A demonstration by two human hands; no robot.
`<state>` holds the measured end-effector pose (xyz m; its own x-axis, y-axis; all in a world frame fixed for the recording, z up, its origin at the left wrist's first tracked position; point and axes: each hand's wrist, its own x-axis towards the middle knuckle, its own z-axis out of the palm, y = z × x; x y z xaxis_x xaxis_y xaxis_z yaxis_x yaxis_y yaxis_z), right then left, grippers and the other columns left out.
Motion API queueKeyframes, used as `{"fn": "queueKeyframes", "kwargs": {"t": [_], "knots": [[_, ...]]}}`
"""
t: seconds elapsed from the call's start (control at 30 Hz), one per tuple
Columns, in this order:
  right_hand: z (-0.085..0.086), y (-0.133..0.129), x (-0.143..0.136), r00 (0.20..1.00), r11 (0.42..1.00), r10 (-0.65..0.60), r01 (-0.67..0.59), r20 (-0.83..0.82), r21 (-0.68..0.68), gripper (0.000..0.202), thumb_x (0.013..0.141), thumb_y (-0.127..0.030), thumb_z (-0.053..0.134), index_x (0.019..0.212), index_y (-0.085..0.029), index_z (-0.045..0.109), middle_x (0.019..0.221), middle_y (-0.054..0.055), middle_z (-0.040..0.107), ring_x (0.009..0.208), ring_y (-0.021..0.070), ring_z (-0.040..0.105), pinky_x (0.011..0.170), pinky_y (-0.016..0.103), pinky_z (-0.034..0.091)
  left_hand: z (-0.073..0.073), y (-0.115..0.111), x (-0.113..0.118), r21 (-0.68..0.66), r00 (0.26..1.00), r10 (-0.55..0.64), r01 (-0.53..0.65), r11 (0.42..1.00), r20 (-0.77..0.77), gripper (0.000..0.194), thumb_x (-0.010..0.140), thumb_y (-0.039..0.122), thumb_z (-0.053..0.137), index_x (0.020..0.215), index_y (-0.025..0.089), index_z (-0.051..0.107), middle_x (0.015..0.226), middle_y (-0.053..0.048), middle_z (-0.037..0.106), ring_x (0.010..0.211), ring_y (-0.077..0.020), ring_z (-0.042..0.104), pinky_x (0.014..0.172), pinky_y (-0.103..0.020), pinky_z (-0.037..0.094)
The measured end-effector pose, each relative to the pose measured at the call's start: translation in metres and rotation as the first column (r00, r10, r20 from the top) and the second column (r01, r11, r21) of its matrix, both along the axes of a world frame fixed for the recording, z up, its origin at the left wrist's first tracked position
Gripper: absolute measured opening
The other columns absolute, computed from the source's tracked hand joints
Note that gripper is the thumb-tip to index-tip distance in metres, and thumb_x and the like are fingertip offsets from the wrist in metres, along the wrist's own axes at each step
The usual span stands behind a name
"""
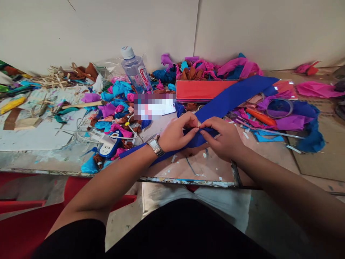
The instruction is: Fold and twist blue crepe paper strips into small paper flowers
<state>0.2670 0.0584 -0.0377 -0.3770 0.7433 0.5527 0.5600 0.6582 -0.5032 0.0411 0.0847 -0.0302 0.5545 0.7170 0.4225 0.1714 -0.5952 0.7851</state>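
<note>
Head view shows your left hand (176, 132) and your right hand (223, 138) meeting at the near middle of the worktable (205, 169), fingertips pinched together on the near part of a long blue crepe strip (231, 97). Both hands are closed narrowly on that soft, matte paper, thumbs and forefingers nearly touching each other. The strip runs as a flat band from the far right, past your hands, and tails off toward the near left. A metal-link wristwatch (155, 144) sits on your left wrist. The tabletop is worn, paint-flecked board with small white scraps stuck to it. Just beyond the strip lies a flat, rectangular red paper stack (202, 90) with crisp edges. To its left stands a clear plastic water bottle (135, 71) with a white cap, tilted slightly. Between the bottle and your left hand, crumpled paper rosettes (118, 115) in pink, turquoise, purple and brown crowd the surface. A clear tape roll (279, 108) rests to the right among purple and blue crumples. A heap of pink and magenta crepe (237, 66) lies against the far wall. Far left, pale wooden sticks (54, 77) lie in a loose tangle.
</note>
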Motion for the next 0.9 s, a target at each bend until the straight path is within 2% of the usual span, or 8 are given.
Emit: {"fn": "queueKeyframes", "kwargs": {"t": [0.27,0.43,0.6,0.8,0.9], "knots": [[0.0015,-0.0009,0.0001,1.000,0.998,-0.009,0.008,0.016,0.062,0.009,0.097,-0.022,0.068,0.104,-0.027,0.071,0.101,0.005,0.080,0.096,0.0267,0.075,0.087,0.045,0.057,-0.0016,0.0007,0.0024,-0.081,0.998,-0.026,0.030,0.996,0.051,0.021,0.102,0.038,0.065,0.103,0.021,0.054,0.093,-0.002,0.064,0.081,-0.0131,0.063,0.077,-0.027,0.055],[0.0007,0.0001,0.0015,0.999,0.998,-0.015,0.013,0.032,0.061,0.006,0.098,-0.026,0.069,0.103,-0.027,0.071,0.100,0.006,0.080,0.094,0.0277,0.074,0.086,0.046,0.056,-0.0004,0.0001,0.0005,-0.022,1.000,0.018,-0.018,1.000,-0.024,0.020,0.103,0.040,0.064,0.103,0.021,0.056,0.092,-0.002,0.065,0.081,-0.0143,0.063,0.079,-0.029,0.055],[-0.0015,0.0006,0.0021,0.999,0.998,-0.033,0.032,0.028,0.049,0.006,0.098,-0.026,0.068,0.103,-0.026,0.072,0.100,0.006,0.080,0.093,0.0271,0.073,0.085,0.045,0.055,0.0035,-0.0042,0.0016,0.066,0.989,0.097,-0.090,0.994,-0.111,0.011,0.103,0.031,0.062,0.099,0.021,0.060,0.091,-0.001,0.066,0.080,-0.0138,0.063,0.079,-0.029,0.052],[-0.0016,0.0015,0.0021,1.000,0.999,-0.024,0.024,0.005,0.046,0.006,0.097,-0.026,0.069,0.102,-0.026,0.073,0.100,0.006,0.080,0.092,0.0266,0.074,0.085,0.043,0.055,0.0017,-0.0035,0.0023,0.052,0.995,0.069,-0.065,0.997,-0.076,0.009,0.102,0.029,0.062,0.101,0.020,0.060,0.094,-0.002,0.067,0.082,-0.0138,0.064,0.079,-0.028,0.052],[-0.0014,0.0020,0.0030,1.000,0.999,-0.007,0.006,0.010,0.051,0.007,0.098,-0.028,0.070,0.103,-0.025,0.073,0.099,0.006,0.080,0.092,0.0263,0.074,0.085,0.043,0.055,0.0024,-0.0039,0.0020,0.093,0.991,0.086,-0.076,0.993,-0.104,0.004,0.102,0.023,0.061,0.101,0.020,0.059,0.093,0.000,0.067,0.081,-0.0130,0.064,0.078,-0.027,0.051]]}}
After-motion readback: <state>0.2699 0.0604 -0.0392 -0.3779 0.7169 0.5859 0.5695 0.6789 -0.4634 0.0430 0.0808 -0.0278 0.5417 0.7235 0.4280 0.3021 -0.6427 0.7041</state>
